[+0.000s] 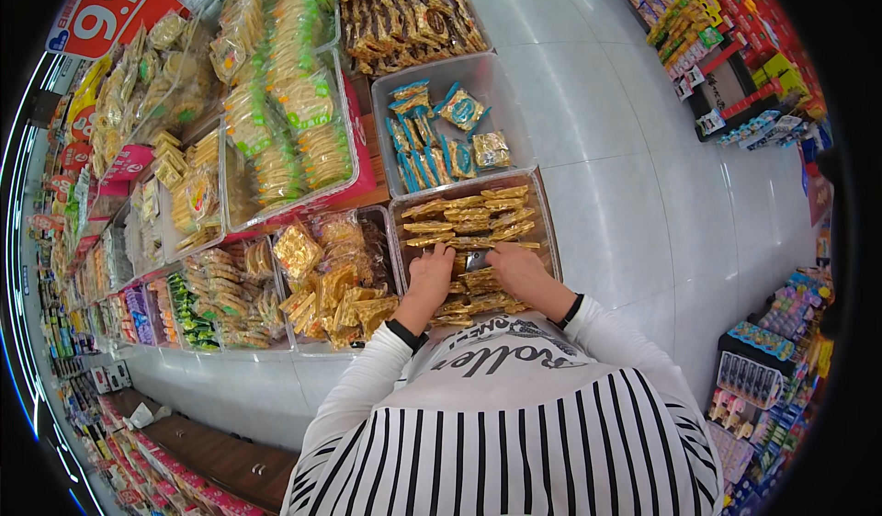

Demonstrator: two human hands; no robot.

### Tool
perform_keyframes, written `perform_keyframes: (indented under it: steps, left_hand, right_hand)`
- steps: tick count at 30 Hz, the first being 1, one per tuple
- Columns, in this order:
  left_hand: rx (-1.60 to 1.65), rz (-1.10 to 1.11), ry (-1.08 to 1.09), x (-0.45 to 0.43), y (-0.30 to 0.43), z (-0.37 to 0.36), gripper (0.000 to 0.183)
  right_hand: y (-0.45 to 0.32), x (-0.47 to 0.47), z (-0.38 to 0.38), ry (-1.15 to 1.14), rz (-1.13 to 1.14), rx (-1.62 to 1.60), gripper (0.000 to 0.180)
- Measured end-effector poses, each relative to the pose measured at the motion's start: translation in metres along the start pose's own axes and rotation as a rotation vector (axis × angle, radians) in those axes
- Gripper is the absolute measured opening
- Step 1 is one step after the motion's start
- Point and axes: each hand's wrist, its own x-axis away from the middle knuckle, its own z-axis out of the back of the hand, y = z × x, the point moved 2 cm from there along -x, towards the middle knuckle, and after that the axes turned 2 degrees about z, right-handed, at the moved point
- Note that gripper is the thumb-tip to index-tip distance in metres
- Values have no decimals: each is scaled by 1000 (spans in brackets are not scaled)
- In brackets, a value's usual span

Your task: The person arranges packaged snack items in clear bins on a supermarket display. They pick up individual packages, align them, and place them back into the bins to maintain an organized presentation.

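Both hands reach into a clear plastic bin (550,237) holding rows of gold-wrapped snack packets (470,214). My left hand (433,273) is at the row's left part, its fingertips against the packets. To the right, my right hand (518,268) touches the same row with its fingers bent down. A dark gap (475,261) shows between the two hands. More gold packets (480,282) lie on the near side, partly under my wrists. Whether either hand grips a packet is hidden by the fingers.
Behind stands a bin (525,113) with blue-and-gold packets (460,108). Left of my hands, another bin holds loose gold packets (351,302). Green-edged cracker packs (300,89) fill a raised bin farther back. Tiled floor (620,219) runs along the right, with stocked shelves (772,357) beyond.
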Motion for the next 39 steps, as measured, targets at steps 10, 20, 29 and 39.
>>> perform_keyframes:
  steps: [10,20,29,39]
  left_hand:
    - [-317,-39,-38,-4,-6,14,19]
    - [-517,9,-7,-26,-3,13,27]
    - [-447,-36,43,-21,-7,30,22]
    - [-466,-51,60,-21,-15,0,16]
  right_hand:
    - [-17,-35,-32,-77,140,200,50]
    - [-19,-34,-34,-161,71,439,68]
    - [-29,-40,-20,52,-23,407,45]
    - [2,-51,-44,124,-46,198,29]
